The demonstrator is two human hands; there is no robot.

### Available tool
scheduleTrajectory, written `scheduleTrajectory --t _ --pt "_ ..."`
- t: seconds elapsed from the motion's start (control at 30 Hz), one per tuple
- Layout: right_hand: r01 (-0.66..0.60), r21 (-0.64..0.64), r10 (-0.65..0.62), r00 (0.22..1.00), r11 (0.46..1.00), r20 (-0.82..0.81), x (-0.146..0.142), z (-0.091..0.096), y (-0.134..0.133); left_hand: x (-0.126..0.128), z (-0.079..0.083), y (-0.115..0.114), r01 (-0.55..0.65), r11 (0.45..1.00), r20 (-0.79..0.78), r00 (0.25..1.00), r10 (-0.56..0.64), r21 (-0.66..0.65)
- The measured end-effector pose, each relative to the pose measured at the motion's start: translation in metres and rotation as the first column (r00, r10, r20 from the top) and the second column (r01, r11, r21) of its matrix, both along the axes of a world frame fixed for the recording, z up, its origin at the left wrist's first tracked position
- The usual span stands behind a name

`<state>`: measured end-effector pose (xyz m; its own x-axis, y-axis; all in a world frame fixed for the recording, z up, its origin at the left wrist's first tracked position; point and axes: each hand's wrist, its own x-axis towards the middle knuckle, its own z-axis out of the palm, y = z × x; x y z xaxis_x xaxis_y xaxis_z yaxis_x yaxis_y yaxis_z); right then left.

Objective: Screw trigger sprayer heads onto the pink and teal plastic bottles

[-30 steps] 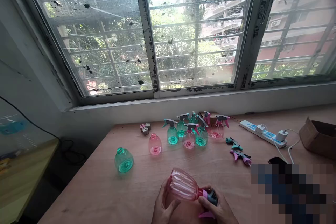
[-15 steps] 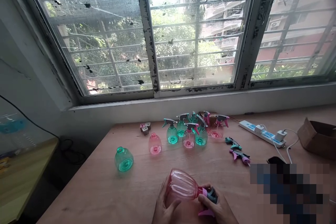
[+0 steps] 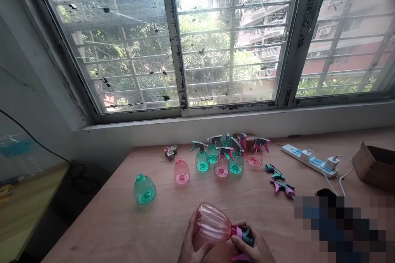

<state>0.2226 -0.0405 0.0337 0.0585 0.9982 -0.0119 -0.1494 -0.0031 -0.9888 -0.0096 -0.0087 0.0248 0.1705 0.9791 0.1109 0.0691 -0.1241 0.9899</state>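
Observation:
A clear pink spray bottle (image 3: 212, 222) lies tilted on its side between my hands, low in the view. Around its wide base end, my left hand (image 3: 195, 242) is closed. My right hand (image 3: 251, 246) grips the pink-and-black spray head (image 3: 247, 235) at the neck, where the pink collar meets the bottle; part of the trigger shows below the fingers. Beyond my hands stand an open-necked pink bottle (image 3: 181, 171) and an open-necked green bottle (image 3: 145, 190). Two loose spray heads, a green one (image 3: 274, 171) and a pink one (image 3: 283, 188), lie to the right.
Several green and pink bottles with spray heads (image 3: 222, 160) stand together near the wall. Small dark cubes (image 3: 170, 153) sit left of them. A white power strip (image 3: 310, 160) with cables, a cardboard box (image 3: 374, 166) and a black object (image 3: 327, 193) are at the right.
The view has shifted slightly. Both hands keep their hold on the pink spray bottle, which sits a little lower in the picture; the standing bottles and loose heads stay in place.

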Motion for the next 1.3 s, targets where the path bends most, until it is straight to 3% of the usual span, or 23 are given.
scheduleTrajectory --t 0.23,0.6,0.8,1.13,1.3 --pt "-0.05 0.02 0.049 0.996 0.999 0.068 0.003 0.007 -0.002 0.0 -0.004 0.001 -0.036 0.999 0.023 0.999 0.036 -0.012" --pt "-0.046 0.001 0.046 0.999 0.999 0.009 0.001 0.012 -0.005 0.0 -0.001 0.0 -0.004 1.0 0.064 0.998 0.006 -0.029" --pt "-0.065 -0.072 0.059 0.995 0.995 -0.085 0.001 0.01 -0.003 0.002 0.0 -0.001 0.009 1.0 0.037 0.999 -0.009 -0.016" --pt "-0.014 0.016 0.013 0.999 1.0 0.04 0.0 0.002 0.0 0.002 0.004 -0.001 0.015 0.998 0.067 0.998 -0.011 -0.06" --pt "-0.025 -0.007 0.025 0.999 1.0 0.029 0.001 0.012 -0.003 0.002 0.001 -0.003 0.015 1.0 0.049 0.999 -0.014 -0.021"
